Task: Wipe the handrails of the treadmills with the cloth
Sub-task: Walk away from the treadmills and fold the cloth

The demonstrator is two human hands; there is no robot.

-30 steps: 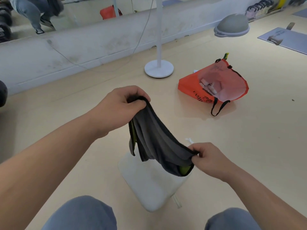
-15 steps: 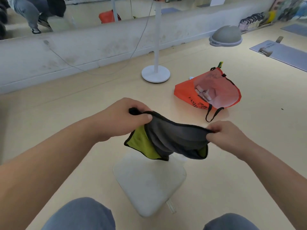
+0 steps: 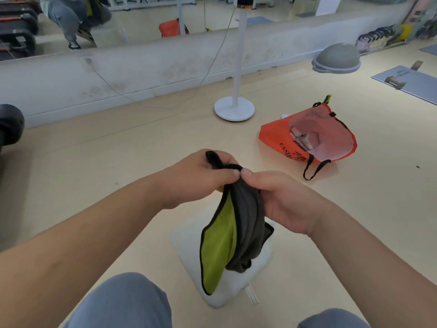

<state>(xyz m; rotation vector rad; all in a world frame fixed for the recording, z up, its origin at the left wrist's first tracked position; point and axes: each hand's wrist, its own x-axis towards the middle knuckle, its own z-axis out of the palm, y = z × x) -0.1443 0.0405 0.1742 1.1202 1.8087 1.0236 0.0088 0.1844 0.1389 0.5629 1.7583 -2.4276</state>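
A cloth [image 3: 238, 223], dark grey on one side and lime green on the other, hangs folded between both my hands above the floor. My left hand [image 3: 201, 178] pinches its top edge, and a black corner sticks up past the fingers. My right hand [image 3: 281, 200] grips the same top edge, thumb tip touching my left thumb. No treadmill handrail is in direct view; dark treadmill parts [image 3: 16, 27] show only in the wall mirror at the upper left.
A white square cushion [image 3: 227, 290] lies on the floor under the cloth, between my knees. An orange tote bag [image 3: 307, 138] lies to the right. A white pole stand [image 3: 234, 107] rises ahead, with a cable to the wall. A grey dome [image 3: 335, 59] sits far right.
My right hand has come up and to the left with its end of the cloth to meet my left hand. The cloth, stretched sideways before, now hangs folded in half.
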